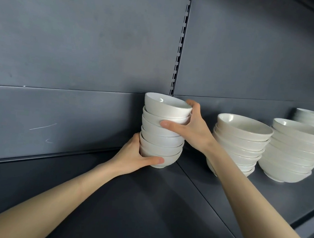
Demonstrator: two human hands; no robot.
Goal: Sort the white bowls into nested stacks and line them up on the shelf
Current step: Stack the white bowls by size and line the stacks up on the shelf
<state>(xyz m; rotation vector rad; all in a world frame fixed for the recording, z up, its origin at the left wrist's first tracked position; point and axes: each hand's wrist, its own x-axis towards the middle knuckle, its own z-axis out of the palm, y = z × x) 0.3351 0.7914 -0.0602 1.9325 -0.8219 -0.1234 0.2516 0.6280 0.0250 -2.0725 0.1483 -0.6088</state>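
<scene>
Centrally, the left hand [135, 156] grips the base of a small-bowl stack [162, 131] on the shelf [143, 204]; the right hand [190, 126] clasps its upper bowls. Right of frame stand three wider stacks [242, 145].

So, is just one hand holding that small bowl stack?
No, the left hand grips the bowl stack low, the right hand near its top.

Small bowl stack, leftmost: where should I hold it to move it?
Low and high together: left hand cupping the bottom bowl from the left, right hand bracing the upper bowls from the right. The small bowl stack is tall, narrow-footed, unevenly nested.
</scene>
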